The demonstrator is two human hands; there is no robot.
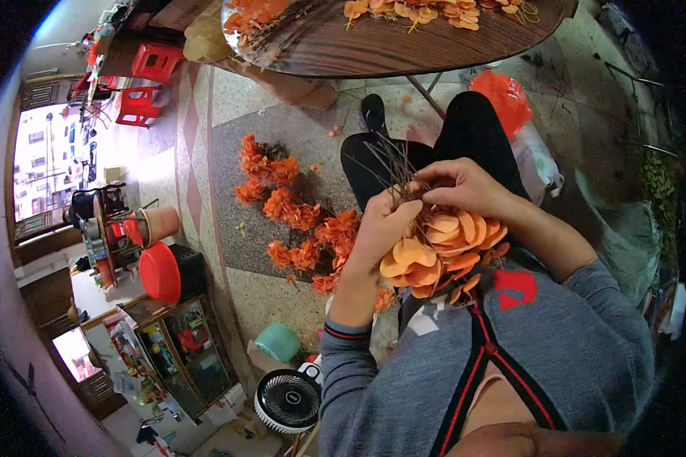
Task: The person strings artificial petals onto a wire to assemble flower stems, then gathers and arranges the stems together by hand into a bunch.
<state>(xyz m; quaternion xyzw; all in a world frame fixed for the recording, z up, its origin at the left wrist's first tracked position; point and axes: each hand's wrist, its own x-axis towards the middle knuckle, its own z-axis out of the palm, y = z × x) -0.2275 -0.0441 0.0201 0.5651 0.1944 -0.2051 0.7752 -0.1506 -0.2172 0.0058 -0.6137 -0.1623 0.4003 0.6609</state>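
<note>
Flowers [442, 247], soft orange and round, sit in a bunch in front of the person's grey top [587, 327]. The thin brown stems [389, 164] poke out toward 11 o'clock, over the black trousers [476, 126]. The left hand [385, 221] is closed around the stems near the blooms. The right hand [461, 186] has its fingers pinched in at the same stems, close to the left thumb; I cannot tell just what the tips hold.

From the bunch, between 9 and 10 o'clock, darker orange flowers [293, 213] lie in a long heap on the floor. At 12 o'clock is a brown table [381, 49] with more orange flowers [427, 11] on it.

At 1 o'clock sits a red plastic bag [503, 99], and a white bag [537, 156] is just beside it. I cannot tell what is in either one. At 8 o'clock is a blue-green tub [278, 343], and its inside is hidden. A black and white fan [288, 400] is near it. Farther out, close to 9 o'clock, are a red basin [160, 273] and a tan bucket [162, 223]. Below them, a cabinet [171, 343] with glass doors has red things in it.
</note>
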